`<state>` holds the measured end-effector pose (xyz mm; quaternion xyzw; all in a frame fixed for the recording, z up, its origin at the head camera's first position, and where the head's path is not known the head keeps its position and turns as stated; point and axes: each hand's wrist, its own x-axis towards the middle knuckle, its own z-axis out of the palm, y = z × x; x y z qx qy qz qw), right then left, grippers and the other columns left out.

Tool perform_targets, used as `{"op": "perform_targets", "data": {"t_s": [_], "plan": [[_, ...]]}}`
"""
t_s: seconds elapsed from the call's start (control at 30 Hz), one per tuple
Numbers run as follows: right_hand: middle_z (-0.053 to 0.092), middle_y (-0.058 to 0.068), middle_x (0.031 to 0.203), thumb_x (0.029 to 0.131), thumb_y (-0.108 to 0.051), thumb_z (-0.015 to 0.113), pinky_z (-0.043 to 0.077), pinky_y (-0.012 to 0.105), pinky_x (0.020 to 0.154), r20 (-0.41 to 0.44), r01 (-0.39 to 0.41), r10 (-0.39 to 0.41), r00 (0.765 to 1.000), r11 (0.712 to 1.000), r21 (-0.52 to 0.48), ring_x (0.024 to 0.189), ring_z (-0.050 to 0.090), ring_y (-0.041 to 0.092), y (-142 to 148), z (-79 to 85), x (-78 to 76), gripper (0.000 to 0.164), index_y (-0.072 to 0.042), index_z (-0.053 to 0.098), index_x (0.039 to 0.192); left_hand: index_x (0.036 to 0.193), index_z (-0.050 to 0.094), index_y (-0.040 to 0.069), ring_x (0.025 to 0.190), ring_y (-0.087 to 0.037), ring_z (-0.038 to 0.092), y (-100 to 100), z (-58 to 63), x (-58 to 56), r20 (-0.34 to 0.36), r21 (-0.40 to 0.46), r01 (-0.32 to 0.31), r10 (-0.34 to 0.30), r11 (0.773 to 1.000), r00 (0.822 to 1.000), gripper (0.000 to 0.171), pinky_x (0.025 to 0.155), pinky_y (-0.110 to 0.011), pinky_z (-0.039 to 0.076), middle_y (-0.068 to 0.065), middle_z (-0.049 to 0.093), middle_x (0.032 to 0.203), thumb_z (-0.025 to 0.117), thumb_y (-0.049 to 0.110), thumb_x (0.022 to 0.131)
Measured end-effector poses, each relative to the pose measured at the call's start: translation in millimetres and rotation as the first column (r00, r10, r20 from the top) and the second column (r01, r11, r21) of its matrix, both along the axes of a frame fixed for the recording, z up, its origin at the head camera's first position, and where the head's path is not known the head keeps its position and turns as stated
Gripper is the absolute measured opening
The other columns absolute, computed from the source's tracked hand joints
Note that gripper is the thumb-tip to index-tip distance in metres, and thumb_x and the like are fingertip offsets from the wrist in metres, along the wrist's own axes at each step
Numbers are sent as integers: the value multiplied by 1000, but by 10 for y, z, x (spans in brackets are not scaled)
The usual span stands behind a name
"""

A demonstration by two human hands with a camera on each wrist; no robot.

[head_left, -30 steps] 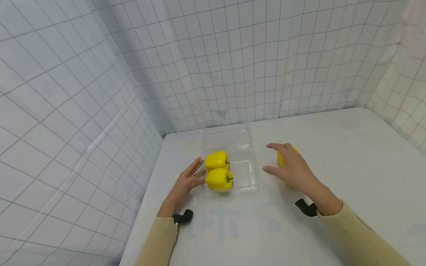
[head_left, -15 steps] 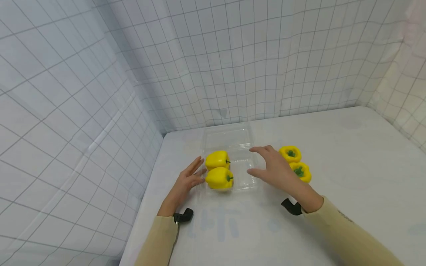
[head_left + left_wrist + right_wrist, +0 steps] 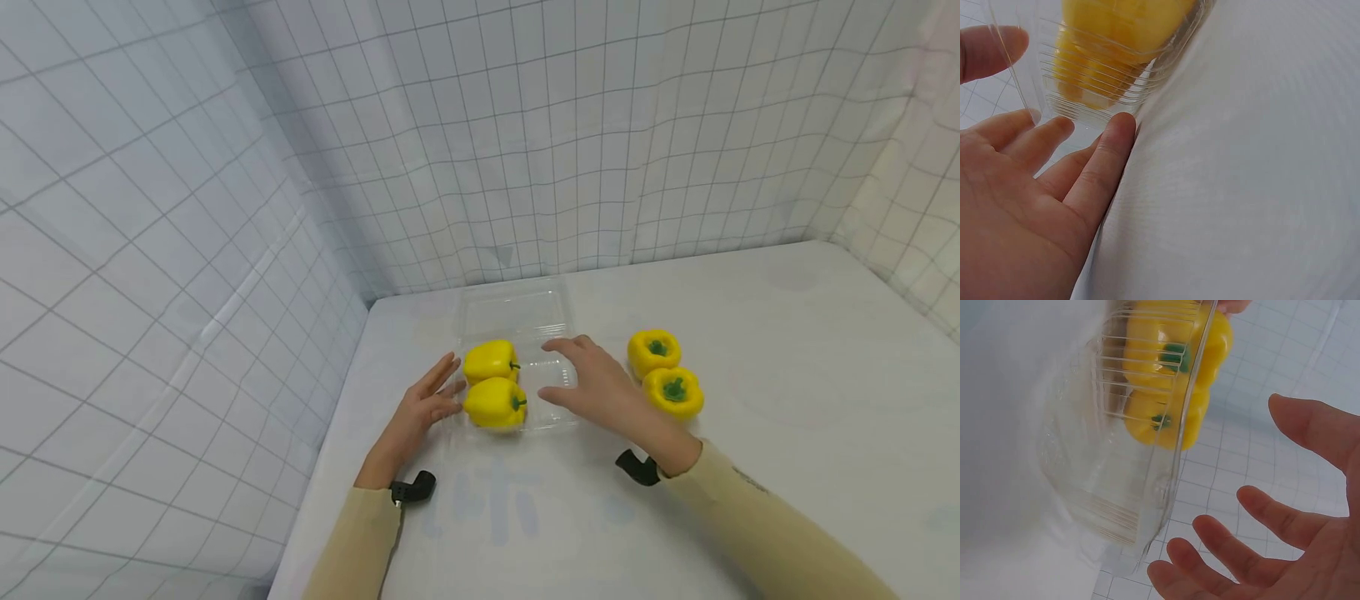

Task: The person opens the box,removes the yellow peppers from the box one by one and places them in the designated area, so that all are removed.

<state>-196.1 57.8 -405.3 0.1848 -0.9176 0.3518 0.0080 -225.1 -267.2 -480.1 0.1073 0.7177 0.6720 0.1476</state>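
Note:
A clear plastic clamshell container [image 3: 546, 402] lies on the table with its lid [image 3: 512, 313] folded back. Inside, on the left, two yellow bell peppers lie on their sides: a far one [image 3: 489, 361] and a near one [image 3: 492, 403]. My left hand [image 3: 411, 423] is at the container's left wall, fingers mostly straight; in the left wrist view its fingertips [image 3: 1121, 128] are against or very near the ribbed plastic. My right hand [image 3: 592, 385] hovers over the container's right side, holding nothing, thumb and fingers spread apart. In the right wrist view, the peppers [image 3: 1175, 356] show through the wall.
Two more yellow bell peppers, a far one [image 3: 654, 350] and a near one [image 3: 674, 392], stand on the white table to the right with stems up. Gridded white curtains [image 3: 525, 142] hang behind the table and on both sides.
My right hand has moved left, from over the two standing peppers to the container's right side, uncovering those peppers. The left hand and the peppers have stayed in place.

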Motion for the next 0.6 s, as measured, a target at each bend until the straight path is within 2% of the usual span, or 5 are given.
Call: {"op": "perform_targets", "data": {"t_s": [0.33,0.6], "plan": [[54,13,135,88,-33,78,50,52,93,3,-42,43,999,999,-18,114,58,35,-167,-57,-45,60,-14,55,141,162,22,29,143,-22,39,-13,-3,-11,3,1,6,-6,1000,1000,78,115,-52,30,7,26,164,58,4,97],[55,14,133,88,-35,78,50,51,93,41,-65,65,997,998,-8,115,59,34,-285,-129,-79,63,-12,55,142,162,23,30,143,-20,39,-2,7,12,9,-7,9,-8,1000,1000,77,115,-52,29,10,28,163,59,6,98]]}}
